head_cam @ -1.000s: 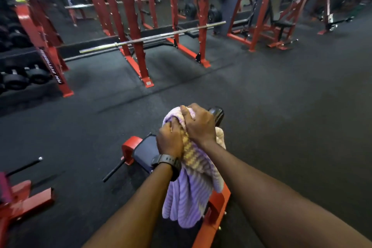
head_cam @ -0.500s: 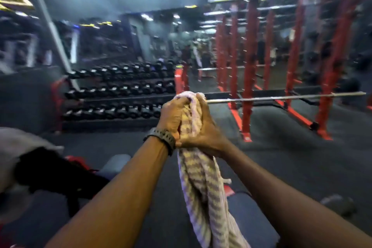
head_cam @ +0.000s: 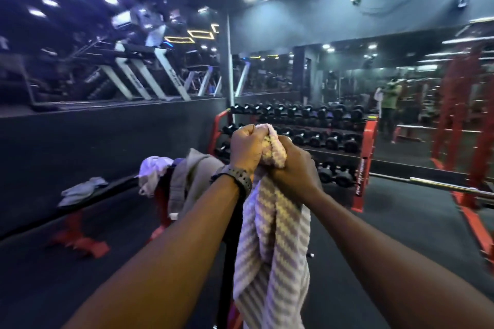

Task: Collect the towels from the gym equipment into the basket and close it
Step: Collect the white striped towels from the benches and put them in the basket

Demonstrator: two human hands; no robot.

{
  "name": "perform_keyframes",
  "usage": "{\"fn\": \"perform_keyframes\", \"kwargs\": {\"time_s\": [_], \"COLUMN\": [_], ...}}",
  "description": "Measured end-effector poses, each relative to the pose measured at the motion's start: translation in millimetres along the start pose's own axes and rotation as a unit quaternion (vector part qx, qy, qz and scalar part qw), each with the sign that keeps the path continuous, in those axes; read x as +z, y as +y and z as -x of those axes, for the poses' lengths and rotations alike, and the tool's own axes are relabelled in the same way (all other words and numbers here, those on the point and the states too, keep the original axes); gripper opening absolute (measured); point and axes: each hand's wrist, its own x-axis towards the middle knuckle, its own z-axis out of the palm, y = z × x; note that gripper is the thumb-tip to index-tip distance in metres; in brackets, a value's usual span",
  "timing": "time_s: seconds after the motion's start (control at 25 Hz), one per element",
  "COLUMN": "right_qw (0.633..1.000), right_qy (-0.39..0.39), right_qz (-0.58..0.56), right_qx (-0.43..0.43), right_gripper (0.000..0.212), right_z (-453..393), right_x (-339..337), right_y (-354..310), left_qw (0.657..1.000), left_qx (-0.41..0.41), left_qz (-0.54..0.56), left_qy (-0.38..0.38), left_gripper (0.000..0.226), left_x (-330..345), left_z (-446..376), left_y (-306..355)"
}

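Observation:
A lilac-and-cream striped towel (head_cam: 272, 254) hangs down in front of me, bunched at its top between both fists. My left hand (head_cam: 247, 148), with a black watch on the wrist, grips the top of the towel. My right hand (head_cam: 295, 171) clamps the same bunch just below and to the right. Behind my left forearm a beige towel (head_cam: 187, 181) and a white towel (head_cam: 152, 171) are draped over red gym equipment. A grey towel (head_cam: 83, 189) lies on a bench at the left. No basket is in view.
A red rack of black dumbbells (head_cam: 315, 136) stands straight ahead before a mirror wall. Red squat rack posts (head_cam: 454, 120) and a steel barbell (head_cam: 454, 188) are at the right. Treadmills (head_cam: 144, 77) line a raised platform at the left. The floor is dark rubber.
The view has swung left and up, from the floor and bench to the dumbbell rack and treadmills. Both hands have kept their grip on the striped towel and lifted it off the bench.

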Motion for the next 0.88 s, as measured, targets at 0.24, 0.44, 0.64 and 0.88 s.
{"fn": "perform_keyframes", "kwargs": {"time_s": [0.24, 0.44, 0.64, 0.88], "right_qw": [1.0, 0.998, 0.996, 0.998], "right_qy": [0.022, 0.058, 0.072, 0.042], "right_qz": [0.01, 0.001, 0.001, -0.005], "right_qx": [-0.01, -0.026, -0.05, -0.043], "right_gripper": [0.045, 0.055, 0.051, 0.057], "right_z": [-39.8, -71.5, -103.7, -124.5], "right_x": [77.6, 82.4, 87.3, 107.1], "right_y": [-22.2, 3.7, 34.9, 77.1], "left_qw": [0.968, 0.943, 0.916, 0.863], "left_qx": [0.11, 0.061, -0.046, -0.214], "left_qz": [-0.193, -0.267, -0.364, -0.44], "left_qy": [0.113, 0.192, 0.16, 0.127], "left_gripper": [0.04, 0.022, 0.053, 0.09], "left_x": [-90.0, -124.8, -115.6, -80.4], "left_z": [-62.7, -111.5, -154.7, -157.9], "left_y": [-43.4, -86.0, -137.4, -184.4]}}
